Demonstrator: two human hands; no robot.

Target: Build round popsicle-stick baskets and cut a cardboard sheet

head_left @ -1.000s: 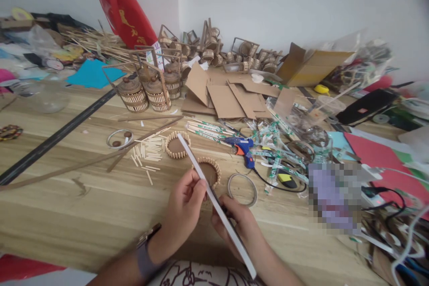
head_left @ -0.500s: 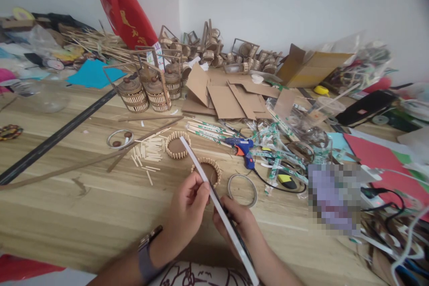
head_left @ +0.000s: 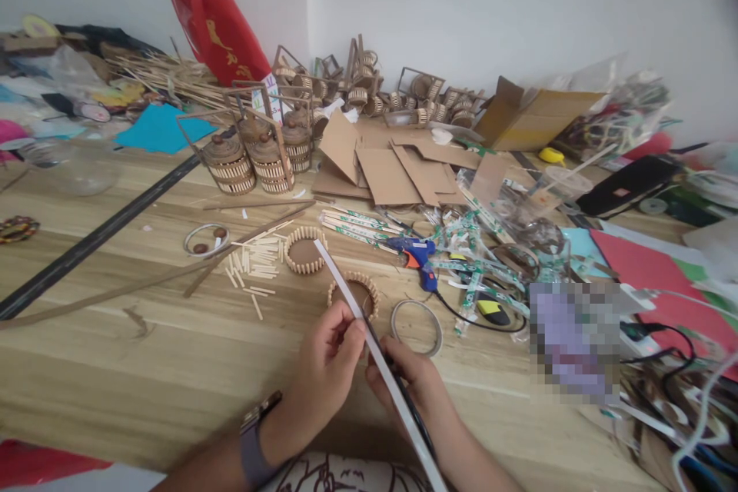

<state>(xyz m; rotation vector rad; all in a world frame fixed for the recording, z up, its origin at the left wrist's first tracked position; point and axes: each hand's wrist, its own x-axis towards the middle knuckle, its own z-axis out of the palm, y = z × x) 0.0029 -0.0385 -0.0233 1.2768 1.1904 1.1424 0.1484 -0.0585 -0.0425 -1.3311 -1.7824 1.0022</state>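
Note:
My left hand (head_left: 330, 369) pinches a long, thin white strip (head_left: 397, 393) between thumb and fingers. The strip slants from above the small rings of sticks down to the bottom edge near my body. Close by on the right, my right hand (head_left: 412, 377) is closed around a black tool (head_left: 413, 403) that lies along the strip's underside; its kind is mostly hidden. Beyond my hands are two round cardboard bases edged with upright sticks, the nearer base (head_left: 369, 296) partly covered by the strip and the farther base (head_left: 305, 252) beside its tip.
Short sticks (head_left: 259, 260) lie left of the bases. A tape ring (head_left: 416, 329) and a blue glue gun (head_left: 423, 254) with its cable are to the right. Farther back stand lidded stick baskets (head_left: 231, 165) and cardboard pieces (head_left: 389, 177). Clutter fills the right side.
My left hand and the white strip have shifted slightly right and towards my body. The right hand stays almost in place, and the table items are unchanged.

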